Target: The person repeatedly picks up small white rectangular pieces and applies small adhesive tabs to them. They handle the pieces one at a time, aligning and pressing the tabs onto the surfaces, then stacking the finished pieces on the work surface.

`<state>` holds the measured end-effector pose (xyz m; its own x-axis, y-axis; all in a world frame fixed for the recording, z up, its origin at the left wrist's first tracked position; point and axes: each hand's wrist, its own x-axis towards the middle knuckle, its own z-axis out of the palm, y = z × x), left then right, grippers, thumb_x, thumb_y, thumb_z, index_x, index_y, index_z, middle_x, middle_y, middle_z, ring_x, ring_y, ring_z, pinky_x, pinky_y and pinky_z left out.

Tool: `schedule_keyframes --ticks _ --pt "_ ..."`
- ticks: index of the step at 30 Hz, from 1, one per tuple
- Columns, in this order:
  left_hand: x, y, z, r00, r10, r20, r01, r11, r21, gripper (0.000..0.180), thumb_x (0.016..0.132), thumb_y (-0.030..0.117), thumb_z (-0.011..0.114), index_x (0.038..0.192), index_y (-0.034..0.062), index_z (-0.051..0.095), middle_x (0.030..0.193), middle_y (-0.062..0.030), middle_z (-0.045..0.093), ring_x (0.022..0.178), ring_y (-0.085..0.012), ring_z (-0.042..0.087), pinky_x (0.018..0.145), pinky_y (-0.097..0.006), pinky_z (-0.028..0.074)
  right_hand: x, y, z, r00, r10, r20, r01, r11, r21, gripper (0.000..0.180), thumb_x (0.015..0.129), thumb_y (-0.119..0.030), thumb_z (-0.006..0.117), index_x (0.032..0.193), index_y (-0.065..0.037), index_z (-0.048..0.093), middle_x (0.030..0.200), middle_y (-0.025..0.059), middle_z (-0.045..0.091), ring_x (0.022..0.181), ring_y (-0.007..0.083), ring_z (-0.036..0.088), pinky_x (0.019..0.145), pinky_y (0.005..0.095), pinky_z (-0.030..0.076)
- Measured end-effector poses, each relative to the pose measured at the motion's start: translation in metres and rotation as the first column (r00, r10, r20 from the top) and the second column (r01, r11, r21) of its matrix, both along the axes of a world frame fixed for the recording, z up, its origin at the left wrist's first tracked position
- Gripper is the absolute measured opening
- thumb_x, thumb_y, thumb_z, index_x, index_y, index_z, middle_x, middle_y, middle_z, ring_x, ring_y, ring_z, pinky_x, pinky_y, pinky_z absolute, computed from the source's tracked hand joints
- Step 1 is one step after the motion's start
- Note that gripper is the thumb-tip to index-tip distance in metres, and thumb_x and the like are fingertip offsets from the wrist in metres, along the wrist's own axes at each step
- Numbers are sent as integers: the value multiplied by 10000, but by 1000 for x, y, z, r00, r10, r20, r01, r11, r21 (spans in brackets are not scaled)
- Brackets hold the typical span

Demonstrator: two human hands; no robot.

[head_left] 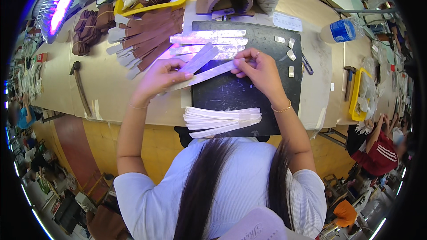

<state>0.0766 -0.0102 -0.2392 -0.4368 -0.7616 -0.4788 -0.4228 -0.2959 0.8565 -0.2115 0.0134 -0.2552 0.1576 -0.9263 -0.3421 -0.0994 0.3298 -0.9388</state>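
Between my hands a pale flat strip (pixel 209 74) is stretched at a slant over the black mat (pixel 267 93). My left hand (pixel 163 76) pinches its lower left end, and two more strips (pixel 201 58) fan out from the same grip. At the strip's upper right end, my right hand (pixel 258 69) holds it between thumb and fingers. Just beyond, several whitish, shiny strips (pixel 209 40) lie side by side on the mat. Nearest my body is a loose pile of white strips (pixel 222 120).
Brown strips with pale ends (pixel 151 35) are fanned at the left, beside a hammer (pixel 80 89). A lit lamp (pixel 58 11) stands at the far left. Right of the mat are a dark metal tool (pixel 307 64), a bottle (pixel 340 31), another hammer (pixel 349 82) and a yellow tray (pixel 357 98).
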Motion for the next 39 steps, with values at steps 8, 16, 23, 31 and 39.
schedule_keyframes --ticks 8,16,23,31,39 --pt "45 -12 -17 921 289 -261 -262 956 132 142 952 137 676 1013 10 670 890 -39 687 753 -100 661 659 -233 511 -6 15 2 963 -42 -268 38 999 -20 117 948 -54 673 1012 40 645 883 79 707 782 129 727 645 230 582" --pt "23 -3 -8 924 314 -217 -289 947 136 196 999 195 629 1061 19 687 902 -38 694 793 -91 643 683 -232 496 0 9 -3 946 -110 -306 92 993 -72 87 887 -55 721 919 17 685 738 100 720 668 145 719 604 266 551" --pt "12 7 -4 939 266 -216 -237 960 149 167 938 159 710 995 2 696 868 -23 678 748 -99 650 718 -239 508 3 3 -9 817 -101 -568 -80 955 -285 170 851 -135 764 938 -11 686 804 128 664 699 255 675 665 358 532" --pt "-20 16 -6 975 122 -186 -88 979 186 222 913 170 741 1017 -17 683 858 -20 663 753 -98 668 698 -238 528 8 9 2 951 -68 -303 -31 950 -310 232 872 -149 774 1033 -19 669 859 66 650 704 138 652 633 271 508" --pt "-3 7 -13 998 -24 -54 36 974 222 245 900 166 753 1044 -20 684 847 -3 662 671 -79 653 639 -216 504 -9 25 -10 993 -5 -114 9 1000 27 112 927 -42 702 1009 17 653 896 49 697 791 94 697 657 207 550"
